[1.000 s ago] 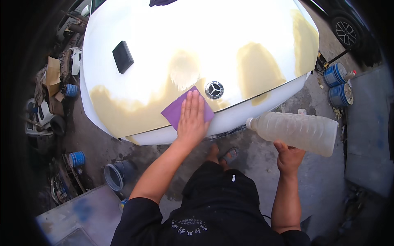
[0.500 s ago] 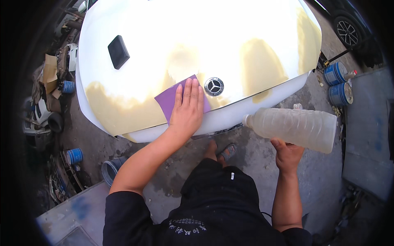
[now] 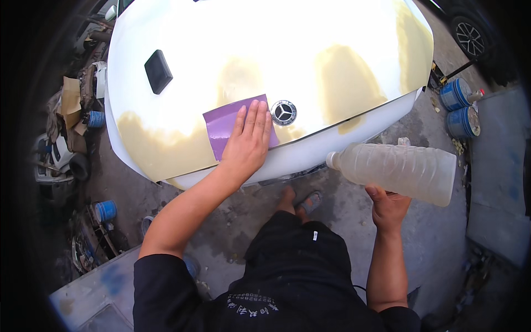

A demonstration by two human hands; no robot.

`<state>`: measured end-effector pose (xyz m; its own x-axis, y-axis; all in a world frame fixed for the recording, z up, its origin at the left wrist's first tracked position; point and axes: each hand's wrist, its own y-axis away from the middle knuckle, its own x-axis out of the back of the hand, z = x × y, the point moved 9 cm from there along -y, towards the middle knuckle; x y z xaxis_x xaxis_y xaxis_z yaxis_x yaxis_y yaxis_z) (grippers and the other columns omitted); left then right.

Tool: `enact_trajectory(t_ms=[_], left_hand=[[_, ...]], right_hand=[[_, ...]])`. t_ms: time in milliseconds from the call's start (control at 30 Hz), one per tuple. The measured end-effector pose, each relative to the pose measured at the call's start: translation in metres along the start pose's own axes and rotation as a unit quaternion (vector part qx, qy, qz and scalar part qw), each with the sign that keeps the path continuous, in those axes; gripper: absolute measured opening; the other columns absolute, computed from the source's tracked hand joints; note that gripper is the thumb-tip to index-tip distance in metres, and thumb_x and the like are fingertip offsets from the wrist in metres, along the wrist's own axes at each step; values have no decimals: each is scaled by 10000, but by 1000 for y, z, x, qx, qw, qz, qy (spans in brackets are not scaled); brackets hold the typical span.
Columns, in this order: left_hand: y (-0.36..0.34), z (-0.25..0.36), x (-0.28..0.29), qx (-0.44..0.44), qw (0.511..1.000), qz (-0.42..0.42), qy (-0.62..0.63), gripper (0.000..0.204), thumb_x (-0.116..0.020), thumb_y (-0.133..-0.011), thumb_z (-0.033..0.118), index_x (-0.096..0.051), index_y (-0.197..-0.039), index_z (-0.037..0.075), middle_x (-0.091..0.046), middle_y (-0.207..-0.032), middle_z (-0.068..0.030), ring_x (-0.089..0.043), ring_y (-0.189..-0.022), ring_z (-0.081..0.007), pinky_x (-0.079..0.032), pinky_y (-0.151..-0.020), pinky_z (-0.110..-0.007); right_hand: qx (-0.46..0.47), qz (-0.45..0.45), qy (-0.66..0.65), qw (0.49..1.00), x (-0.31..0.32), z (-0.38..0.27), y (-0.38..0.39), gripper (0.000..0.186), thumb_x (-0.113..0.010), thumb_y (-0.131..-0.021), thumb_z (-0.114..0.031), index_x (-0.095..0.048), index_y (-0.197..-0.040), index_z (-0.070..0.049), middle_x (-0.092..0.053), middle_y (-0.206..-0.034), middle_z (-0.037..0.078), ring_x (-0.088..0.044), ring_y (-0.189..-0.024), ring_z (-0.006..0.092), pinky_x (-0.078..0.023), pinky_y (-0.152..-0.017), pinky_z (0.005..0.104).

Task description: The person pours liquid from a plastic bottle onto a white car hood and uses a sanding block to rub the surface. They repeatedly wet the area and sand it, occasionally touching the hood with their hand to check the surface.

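Note:
My left hand [image 3: 250,135] lies flat, fingers stretched out, on a purple sheet of sandpaper [image 3: 222,126]. The sheet rests on the front edge of a white car hood [image 3: 193,33], beside a round emblem [image 3: 284,113]. Yellowish filler patches [image 3: 347,77] spread over the hood. My right hand [image 3: 389,209] grips a cloudy, translucent plastic bottle [image 3: 398,169] from below, in front of the hood. The bottle lies nearly level, its neck toward the left. A black rectangular block [image 3: 158,72] sits farther back on the hood, at the left.
Blue buckets [image 3: 463,123] stand at the right near a dark car's wheel [image 3: 469,37]. At the left are scrap parts, cardboard [image 3: 71,102] and another blue bucket [image 3: 104,211]. Grey panels [image 3: 498,177] stand at the right.
My left hand and the sandpaper have shifted slightly left on the hood. The bottle stays in my right hand, almost unmoved. The view has moved a little.

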<state>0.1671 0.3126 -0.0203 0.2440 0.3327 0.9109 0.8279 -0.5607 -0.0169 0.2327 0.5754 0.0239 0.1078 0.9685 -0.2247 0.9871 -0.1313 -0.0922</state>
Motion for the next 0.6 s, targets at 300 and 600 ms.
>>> enact_trajectory(t_ms=[300, 600], left_hand=[[-7, -4, 2, 40, 999, 11, 19, 516, -443, -893, 126, -478, -1362, -87, -387, -1490, -267, -304, -1440, -383, -159, -1176, -572], [-4, -1, 1, 68, 997, 12, 45, 521, -433, -901, 97, -446, -1384, -97, -372, -1496, -278, -294, -1443, -396, -152, -1175, -576]], right_hand=[[0, -3, 33, 999, -2, -5, -2, 770, -827, -752, -21, -408, -1396, 29, -583, -1267, 127, -582, -1140, 228, -467, -1013, 375], [-18, -8, 13, 1000, -7, -5, -1, 815, -819, -757, -7, -362, -1431, 28, -567, -1282, 129, -574, -1139, 215, -478, -998, 369]])
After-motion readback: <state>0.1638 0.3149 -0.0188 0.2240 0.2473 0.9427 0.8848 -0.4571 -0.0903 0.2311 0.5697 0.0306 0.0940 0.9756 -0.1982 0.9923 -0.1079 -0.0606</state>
